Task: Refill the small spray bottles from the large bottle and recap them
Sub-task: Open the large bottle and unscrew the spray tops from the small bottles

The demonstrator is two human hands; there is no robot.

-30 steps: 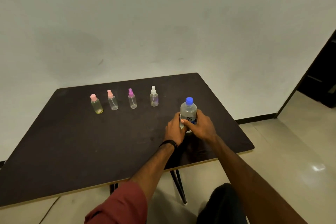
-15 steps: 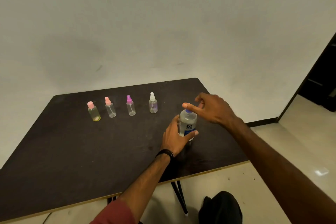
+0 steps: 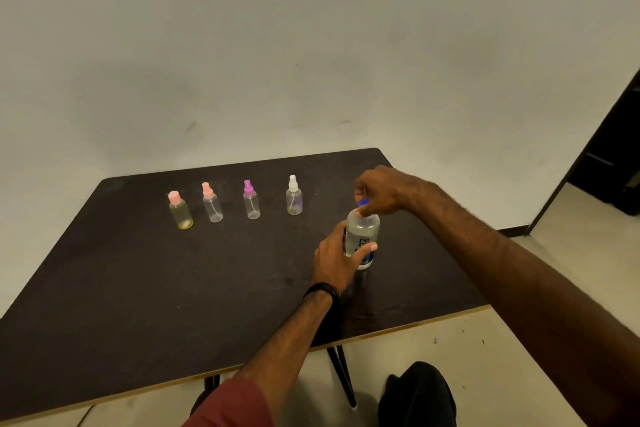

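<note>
Single head-worn wide-angle view, looking forward and down across the dark surface [image 3: 145, 291] toward the wall [image 3: 311, 45]; arm's-length range.

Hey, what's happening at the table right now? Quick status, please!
Left hand grips large bottle body; right hand pinches its blue cap. Cap on, bottle upright on table. Four small spray bottles capped, untouched. Nothing in the way.

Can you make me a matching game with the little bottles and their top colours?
Things:
1. leftmost small yellowish plastic bottle
2. third small clear plastic spray bottle
3. fourth small clear plastic spray bottle
4. large clear plastic bottle

Top colours:
A. white
B. blue
C. pink
D. purple

Pairs: 1-C, 2-D, 3-A, 4-B
</note>
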